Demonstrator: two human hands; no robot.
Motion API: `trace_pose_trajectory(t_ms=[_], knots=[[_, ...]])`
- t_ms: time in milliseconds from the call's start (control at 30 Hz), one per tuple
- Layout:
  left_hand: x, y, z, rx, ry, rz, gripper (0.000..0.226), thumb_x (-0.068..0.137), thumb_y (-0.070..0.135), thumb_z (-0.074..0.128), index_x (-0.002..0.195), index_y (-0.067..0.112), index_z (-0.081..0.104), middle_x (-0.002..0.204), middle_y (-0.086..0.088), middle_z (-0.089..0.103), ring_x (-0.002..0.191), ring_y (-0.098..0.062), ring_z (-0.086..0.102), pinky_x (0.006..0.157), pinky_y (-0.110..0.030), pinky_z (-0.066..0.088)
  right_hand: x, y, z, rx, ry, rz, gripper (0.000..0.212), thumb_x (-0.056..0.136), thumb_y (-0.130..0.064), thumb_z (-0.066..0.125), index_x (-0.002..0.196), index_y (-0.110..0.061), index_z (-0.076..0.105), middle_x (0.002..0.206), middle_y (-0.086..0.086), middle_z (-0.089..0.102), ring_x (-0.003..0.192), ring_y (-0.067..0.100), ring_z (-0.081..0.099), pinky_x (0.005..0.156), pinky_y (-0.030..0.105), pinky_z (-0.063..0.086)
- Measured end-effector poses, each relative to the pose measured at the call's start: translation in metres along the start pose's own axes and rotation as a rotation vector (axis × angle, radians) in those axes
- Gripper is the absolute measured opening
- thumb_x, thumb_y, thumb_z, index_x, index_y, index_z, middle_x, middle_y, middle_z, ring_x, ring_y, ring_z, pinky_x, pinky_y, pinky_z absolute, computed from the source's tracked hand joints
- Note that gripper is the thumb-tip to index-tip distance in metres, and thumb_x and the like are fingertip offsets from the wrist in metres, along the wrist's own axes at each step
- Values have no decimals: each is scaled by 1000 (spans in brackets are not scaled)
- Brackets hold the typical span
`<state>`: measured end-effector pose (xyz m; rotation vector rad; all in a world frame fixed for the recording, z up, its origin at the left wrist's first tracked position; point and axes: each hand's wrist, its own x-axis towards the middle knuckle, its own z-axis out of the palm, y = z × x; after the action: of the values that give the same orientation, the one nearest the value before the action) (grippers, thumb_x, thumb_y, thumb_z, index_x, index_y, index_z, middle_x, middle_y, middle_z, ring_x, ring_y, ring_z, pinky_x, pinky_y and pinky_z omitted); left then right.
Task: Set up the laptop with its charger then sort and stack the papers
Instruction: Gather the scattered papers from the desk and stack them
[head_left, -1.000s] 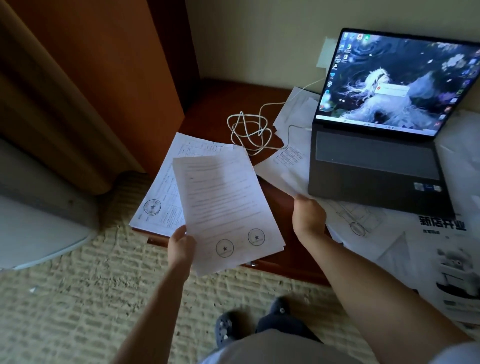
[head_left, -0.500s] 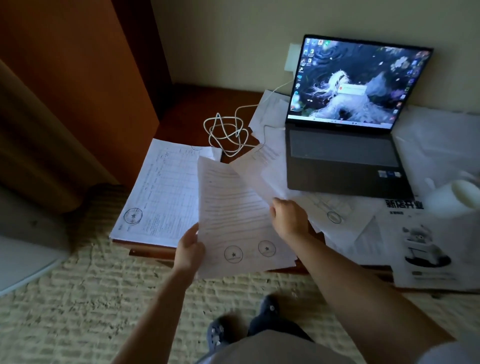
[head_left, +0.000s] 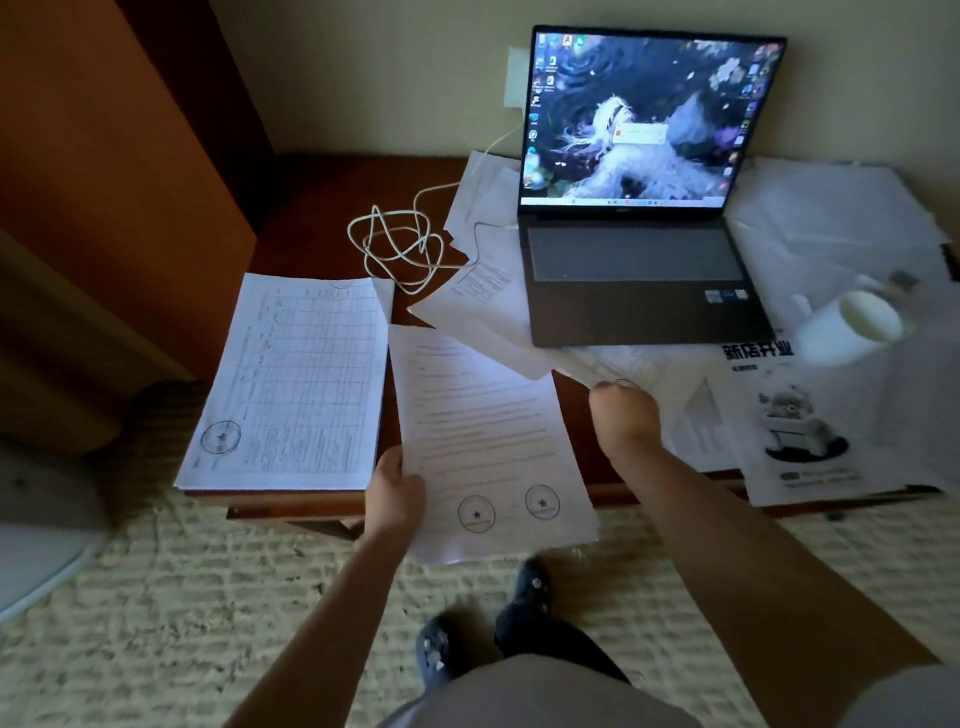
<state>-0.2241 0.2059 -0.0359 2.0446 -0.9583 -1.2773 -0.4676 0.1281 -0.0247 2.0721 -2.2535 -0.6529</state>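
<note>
The person's right hand (head_left: 623, 415), a moment ago pinching a loose sheet beside the laptop (head_left: 639, 280), is now drawing a sheet (head_left: 483, 317) out toward the bundle (head_left: 488, 441) the left hand (head_left: 397, 488) is gripping by its edge, while the gridded stack (head_left: 296, 379) is lying on the desk's (head_left: 311, 218) left corner; sorting is moving forward, the charger cable (head_left: 400, 244) already plugged in.

Dark polished wood tabletop (head_left: 322, 218); thin matt papers (head_left: 296, 379); glossy laptop (head_left: 639, 270) screen, matt grey deck; smooth white mug (head_left: 852, 327); rough woven rug (head_left: 208, 613).
</note>
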Motion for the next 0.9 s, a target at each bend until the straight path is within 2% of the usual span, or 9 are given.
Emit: trace_pose_trajectory(t_ms=[100, 200, 333, 400, 533, 633, 733, 833, 900], knots=[[-9, -2, 12, -29, -43, 29, 41, 70, 2, 46, 108, 12, 57, 95, -5, 64, 89, -27, 61, 73, -40, 55, -7, -1, 4, 128, -4, -35, 21, 87, 2, 52, 101, -8, 64, 101, 7, 66, 101, 24, 60, 75, 30, 48], [-14, -4, 20, -108, -68, 3, 40, 74, -2, 53, 112, 10, 56, 100, -7, 64, 93, -27, 63, 76, -43, 56, -21, 2, 15, 321, 22, -46, 17, 88, -4, 48, 97, -9, 61, 95, 9, 65, 93, 28, 62, 65, 30, 41], [-22, -6, 34, -157, -106, 5, 38, 79, -5, 55, 113, 11, 53, 101, -4, 62, 90, -22, 60, 66, -30, 51, -46, 16, 47, 457, 92, 149, 27, 90, -19, 52, 115, -9, 51, 109, 9, 56, 100, 28, 57, 77, 35, 51], [-29, -4, 40, -153, -124, 23, 41, 77, -9, 49, 111, 15, 51, 98, -2, 60, 88, -19, 57, 58, -24, 46, -59, 27, 60, 524, 76, 228, 25, 89, -19, 52, 111, -6, 52, 108, 11, 55, 101, 28, 56, 81, 38, 52], [-41, -8, 52, -161, -173, 43, 52, 71, -14, 36, 112, 14, 53, 97, -3, 61, 90, -21, 60, 59, -25, 49, -76, 47, 71, 427, 19, 107, 23, 86, -13, 53, 109, -10, 54, 109, 6, 54, 101, 25, 55, 80, 37, 52], [-54, -12, 58, -174, -94, 18, 55, 71, -14, 33, 112, 15, 56, 97, -4, 63, 85, -18, 59, 60, -26, 48, -77, 57, 74, 321, 55, 21, 31, 85, -5, 53, 115, -12, 54, 113, 4, 56, 103, 22, 56, 82, 33, 50], [-66, -16, 60, -167, 67, -10, 41, 74, -9, 37, 105, 9, 56, 92, -11, 61, 78, -23, 55, 58, -26, 41, -71, 69, 79, 258, 93, 0, 26, 87, -3, 53, 112, -11, 57, 110, 5, 60, 101, 22, 59, 80, 31, 47], [-83, -23, 66, -212, 208, -18, 37, 67, 0, 40, 99, 8, 56, 86, -13, 60, 80, -29, 53, 62, -29, 40, -65, 88, 81, 208, 97, -106, 18, 85, -1, 55, 98, -10, 61, 97, 5, 65, 90, 21, 63, 70, 28, 45], [-104, -24, 78, -257, 281, -26, 39, 65, 0, 39, 99, 10, 57, 85, -11, 60, 77, -26, 53, 61, -29, 40, -65, 102, 79, 210, 148, -217, 13, 73, 3, 64, 80, -9, 63, 77, 5, 65, 72, 21, 63, 57, 25, 38]])
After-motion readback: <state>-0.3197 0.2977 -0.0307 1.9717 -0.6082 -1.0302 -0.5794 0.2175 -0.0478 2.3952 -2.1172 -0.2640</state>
